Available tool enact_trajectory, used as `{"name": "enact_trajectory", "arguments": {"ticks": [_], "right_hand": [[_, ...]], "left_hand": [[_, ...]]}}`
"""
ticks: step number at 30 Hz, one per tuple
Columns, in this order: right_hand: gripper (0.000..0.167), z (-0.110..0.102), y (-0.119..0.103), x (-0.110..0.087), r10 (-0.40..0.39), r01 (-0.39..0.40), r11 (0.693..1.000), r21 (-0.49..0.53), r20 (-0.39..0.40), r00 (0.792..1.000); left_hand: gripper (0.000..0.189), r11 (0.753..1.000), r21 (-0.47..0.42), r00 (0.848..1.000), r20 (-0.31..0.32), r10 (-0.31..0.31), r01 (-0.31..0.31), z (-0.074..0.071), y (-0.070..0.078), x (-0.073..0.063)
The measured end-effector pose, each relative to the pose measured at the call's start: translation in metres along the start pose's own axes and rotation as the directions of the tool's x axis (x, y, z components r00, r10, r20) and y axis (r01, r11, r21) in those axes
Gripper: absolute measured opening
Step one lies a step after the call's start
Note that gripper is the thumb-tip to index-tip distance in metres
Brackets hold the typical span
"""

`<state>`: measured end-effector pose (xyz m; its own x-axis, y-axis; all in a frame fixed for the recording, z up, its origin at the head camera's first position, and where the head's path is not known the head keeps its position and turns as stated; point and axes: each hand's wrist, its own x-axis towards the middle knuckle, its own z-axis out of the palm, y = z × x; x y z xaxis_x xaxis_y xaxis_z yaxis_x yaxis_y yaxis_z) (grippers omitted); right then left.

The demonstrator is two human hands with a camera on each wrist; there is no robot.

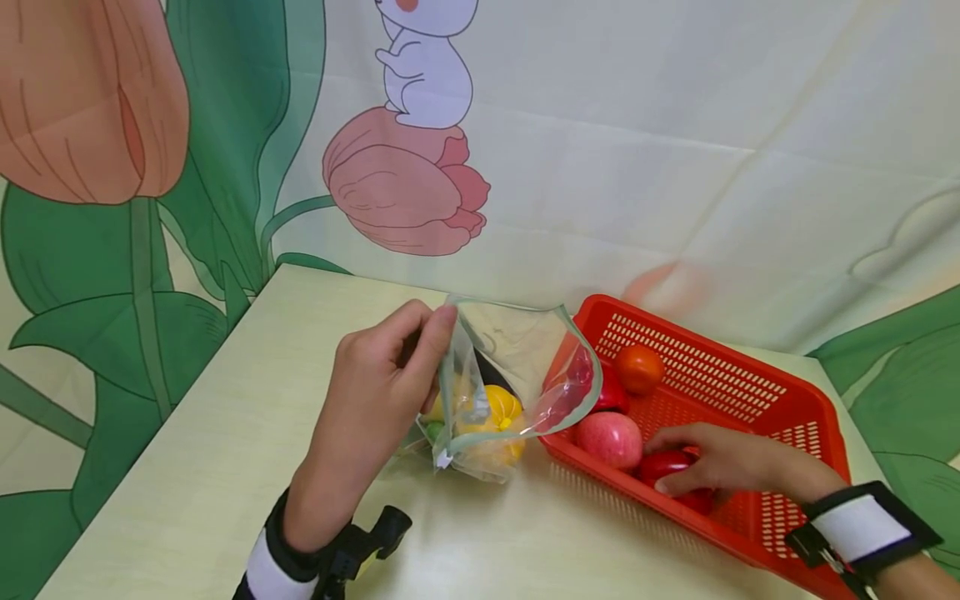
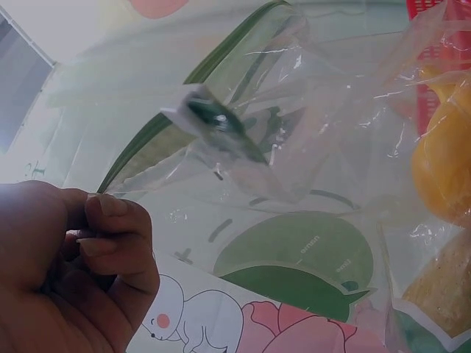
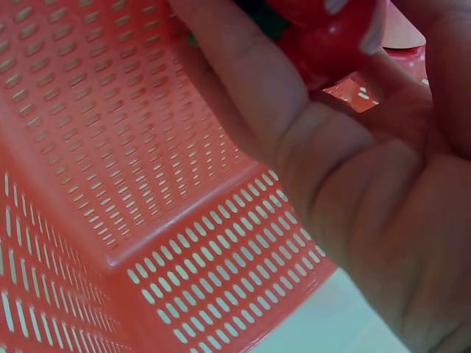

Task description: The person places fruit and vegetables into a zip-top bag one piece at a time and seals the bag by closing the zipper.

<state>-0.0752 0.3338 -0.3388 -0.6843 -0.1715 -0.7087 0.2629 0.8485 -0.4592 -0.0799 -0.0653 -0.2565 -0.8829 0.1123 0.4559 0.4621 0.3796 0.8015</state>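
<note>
My left hand (image 1: 375, 392) pinches the rim of a clear zip bag (image 1: 528, 342) between thumb and fingers. The bag stands on the table with its mouth spread. Inside it are a yellow ribbed vegetable (image 1: 501, 407), a speckled brown piece (image 2: 441, 287) and something green low down. My right hand (image 1: 727, 457) reaches into the red basket (image 1: 806, 400), its fingers curled round a red bell pepper (image 1: 666, 463). The pepper's lobed skin and green stem show in the right wrist view, partly hidden by the fingers.
A pinkish-red round fruit (image 1: 609, 440) lies left of the right hand in the basket, and an orange-red tomato (image 1: 639, 369) sits behind it. Another red piece (image 1: 611, 392) is partly covered by the bag. A printed cloth (image 1: 600, 167) hangs behind the table (image 1: 247, 433).
</note>
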Motion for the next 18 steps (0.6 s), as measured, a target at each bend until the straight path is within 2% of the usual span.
{"name": "enact_trajectory", "arguments": {"ticks": [9, 18], "right_hand": [[0.060, 0.000, -0.002, -0.001, -0.005, 0.005, 1.000, -0.013, 0.015, 1.000], [0.050, -0.002, -0.017, -0.005, -0.080, 0.078, 0.983, -0.169, -0.005, 0.997]], "left_hand": [[0.029, 1.000, 0.013, 1.000, 0.004, -0.008, 0.008, 0.000, 0.001, -0.001], [0.029, 1.000, 0.002, 1.000, -0.004, 0.009, -0.009, 0.000, 0.001, 0.000]]}}
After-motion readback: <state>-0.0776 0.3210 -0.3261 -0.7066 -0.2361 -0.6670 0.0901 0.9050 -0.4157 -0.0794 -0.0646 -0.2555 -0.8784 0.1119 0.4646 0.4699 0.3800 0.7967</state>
